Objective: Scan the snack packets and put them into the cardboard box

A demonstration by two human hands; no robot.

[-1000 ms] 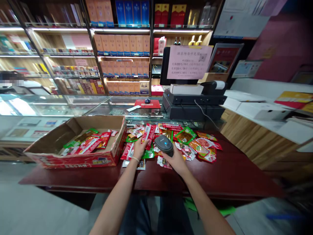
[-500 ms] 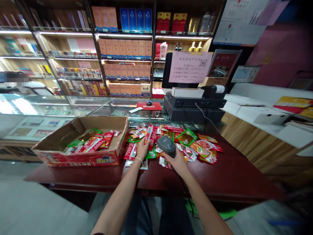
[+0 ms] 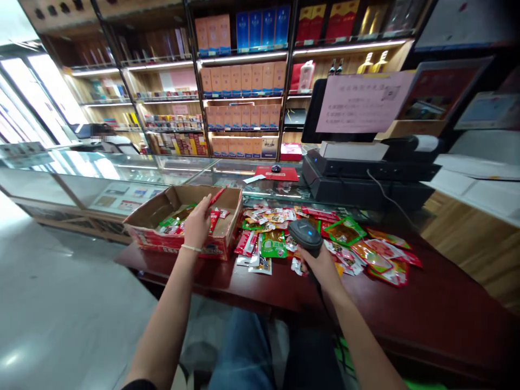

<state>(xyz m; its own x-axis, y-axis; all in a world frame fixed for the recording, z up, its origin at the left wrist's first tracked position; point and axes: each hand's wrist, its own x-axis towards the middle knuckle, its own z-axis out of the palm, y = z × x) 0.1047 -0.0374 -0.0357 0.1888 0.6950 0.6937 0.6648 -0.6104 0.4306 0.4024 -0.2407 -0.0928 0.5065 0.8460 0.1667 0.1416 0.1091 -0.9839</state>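
Pinching a slim red plastic packet [image 3: 218, 196], long axis slanting rightward, the left grip [image 3: 197, 225] is hovering over the red-and-brown cardboard box [image 3: 152, 239]; the right grip [image 3: 324, 272] is holding a black scanner [image 3: 305, 234].

White glare from left windows [image 3: 47, 78], bright shelf lights [image 3: 244, 57], blurred dark right edge

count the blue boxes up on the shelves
4, in one row on the upper shelf: leftmost box, second box, third box and rightmost box. More may be hidden behind them.
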